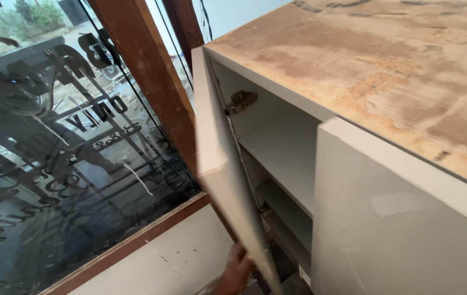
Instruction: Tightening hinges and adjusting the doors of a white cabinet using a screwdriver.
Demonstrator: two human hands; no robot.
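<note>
Beside a glass window [53,164], one hand [237,273], side unclear, grips the open cabinet door's [228,186] bottom edge; door rises above it.

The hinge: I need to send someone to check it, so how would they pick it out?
Start at the white cabinet with the bare wooden top. Its left door hangs open, a hand at its lower edge. The hinge is the dull metal fitting at the door's upper inside corner, the only metal part against white panels.
</note>
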